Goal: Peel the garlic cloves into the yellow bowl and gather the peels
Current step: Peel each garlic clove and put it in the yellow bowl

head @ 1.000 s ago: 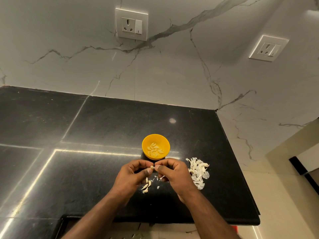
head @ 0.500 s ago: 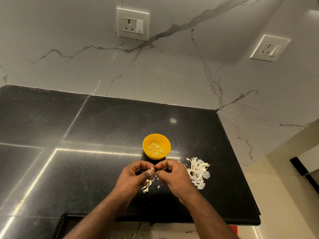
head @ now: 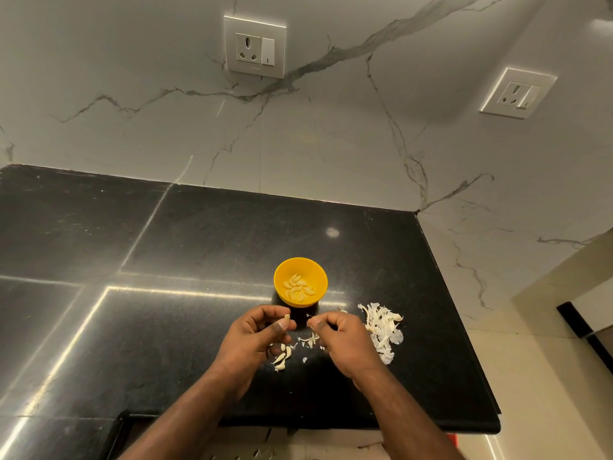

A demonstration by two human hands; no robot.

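Your left hand (head: 255, 336) pinches a small, slick clove (head: 287, 317); grip its ends. Your right hand (head: 338, 340) pinches a papery, feather-light peel (head: 309, 316), easily blown about.

Dim warm light, bright streak glare on black countertop (head: 199, 247), wide-angle edge bending, sharp focus
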